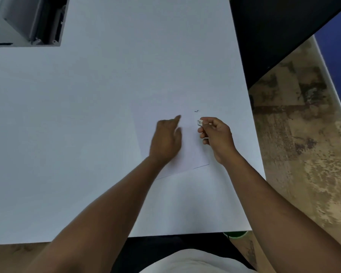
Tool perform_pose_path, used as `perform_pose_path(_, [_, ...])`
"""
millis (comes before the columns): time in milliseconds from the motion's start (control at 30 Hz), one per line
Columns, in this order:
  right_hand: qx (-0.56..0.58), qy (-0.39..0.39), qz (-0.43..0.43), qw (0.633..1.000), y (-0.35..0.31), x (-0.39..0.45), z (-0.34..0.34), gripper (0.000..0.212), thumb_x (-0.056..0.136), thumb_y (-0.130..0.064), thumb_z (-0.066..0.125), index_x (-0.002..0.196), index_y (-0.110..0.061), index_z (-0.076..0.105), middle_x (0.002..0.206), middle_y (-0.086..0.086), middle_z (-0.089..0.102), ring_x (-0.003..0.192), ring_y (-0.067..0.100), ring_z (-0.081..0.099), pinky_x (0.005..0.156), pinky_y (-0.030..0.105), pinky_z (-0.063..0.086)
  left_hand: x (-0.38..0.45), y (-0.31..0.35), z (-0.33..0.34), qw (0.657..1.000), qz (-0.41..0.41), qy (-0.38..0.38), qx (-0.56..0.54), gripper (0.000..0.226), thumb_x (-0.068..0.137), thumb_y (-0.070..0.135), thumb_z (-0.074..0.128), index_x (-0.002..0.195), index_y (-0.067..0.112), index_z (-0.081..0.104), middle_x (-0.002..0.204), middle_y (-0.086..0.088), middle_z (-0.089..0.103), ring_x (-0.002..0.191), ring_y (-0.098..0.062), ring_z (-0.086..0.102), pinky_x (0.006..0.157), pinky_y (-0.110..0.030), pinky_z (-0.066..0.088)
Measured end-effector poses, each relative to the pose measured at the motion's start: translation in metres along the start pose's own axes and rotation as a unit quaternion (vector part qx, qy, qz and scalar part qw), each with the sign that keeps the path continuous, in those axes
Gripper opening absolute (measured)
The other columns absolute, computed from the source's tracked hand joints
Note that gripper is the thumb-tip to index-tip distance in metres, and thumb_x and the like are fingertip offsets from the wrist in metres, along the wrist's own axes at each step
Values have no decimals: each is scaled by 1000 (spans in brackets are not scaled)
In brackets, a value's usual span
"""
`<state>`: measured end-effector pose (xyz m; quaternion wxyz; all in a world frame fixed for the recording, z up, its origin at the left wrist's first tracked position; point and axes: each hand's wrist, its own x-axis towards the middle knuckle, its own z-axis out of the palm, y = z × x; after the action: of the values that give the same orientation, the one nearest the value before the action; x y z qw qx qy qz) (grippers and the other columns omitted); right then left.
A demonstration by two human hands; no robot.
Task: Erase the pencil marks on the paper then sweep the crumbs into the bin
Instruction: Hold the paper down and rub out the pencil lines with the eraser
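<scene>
Between the thumb and curled fingers of the right hand (217,134), a small white eraser (199,122) is pinched in a narrow grip, held just above the right side of the paper (193,152). Just beyond the eraser, a few dark crumbs or pencil marks (196,111) lie near the sheet's far edge; which they are cannot be told. Left of the eraser, the left hand (166,137) lies flat on the paper, fingers straight, holding nothing. Under the sheet is a white surface (77,134). At its far left corner sits a grey bin (28,20).
</scene>
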<state>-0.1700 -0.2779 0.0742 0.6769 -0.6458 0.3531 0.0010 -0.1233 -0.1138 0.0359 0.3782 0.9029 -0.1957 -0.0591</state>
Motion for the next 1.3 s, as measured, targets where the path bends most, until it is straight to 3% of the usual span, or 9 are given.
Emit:
perform_pose_path(100, [-6,-2,-10,1000,0,-5,-2,13,97,-18,58,106,-16,68,85,0,72,66,10,61,58,23,48,5,44,11,987,-74,-39,-138,44,104,34,51,141,12,61,118,-6,71,108,-17,62,94,-27,48])
perform_pose_path(233, [-5,-1,-27,1000,0,-8,-8,12,97,-21,60,102,-15,68,91,2,75,72,10,67,58,20,50,9,70,13,976,-119,-40,-180,34,103,32,60,131,14,69,113,0,74,99,-6,63,85,-8,42])
perform_pose_path(400, [-21,13,-58,998,2,-7,-11,14,100,-16,55,99,-13,69,78,0,70,68,8,61,62,22,51,15,85,18,936,-246,21,-252,18,97,21,67,85,21,81,80,1,78,81,-18,71,82,-36,58])
perform_pose_path(567, [-132,56,-136,980,8,-3,-18,14,100,-19,52,100,-15,66,83,-3,71,77,11,67,69,31,56,26,97,26,920,-315,57,-228,27,90,25,75,64,22,74,72,3,75,78,-20,72,80,-39,58])
perform_pose_path(733, [-180,80,-173,965,8,4,-28,14,101,-17,52,106,-13,64,89,1,71,84,12,68,76,36,59,25,95,33,952,-231,40,-195,17,96,18,67,86,15,79,82,2,77,77,-15,68,81,-35,56])
perform_pose_path(833, [-180,95,-162,965,6,9,-38,15,102,-16,51,108,-11,63,94,2,71,86,12,67,76,28,58,23,92,35,971,-182,23,-153,20,99,12,61,110,13,78,109,0,77,100,-15,69,95,-31,53])
perform_pose_path(967, [-177,98,-155,967,8,14,-49,15,102,-16,52,110,-11,63,101,5,70,82,1,64,67,12,53,26,85,39,985,-138,9,-105,21,99,16,63,115,14,77,119,-2,74,106,-17,67,96,-32,51])
perform_pose_path(1167, [-172,101,-148,969,8,14,-53,15,101,-16,52,109,-11,63,104,5,71,87,7,65,73,25,58,32,80,34,985,-119,-21,-127,37,100,0,51,130,10,70,129,-2,71,118,-13,67,95,-1,38])
perform_pose_path(1300, [-168,102,-139,971,10,15,-54,17,100,-19,54,112,-11,64,106,3,69,93,15,67,78,32,60,33,75,29,985,-102,-39,-133,48,94,-10,42,130,8,68,134,-5,68,104,-8,70,99,-20,52])
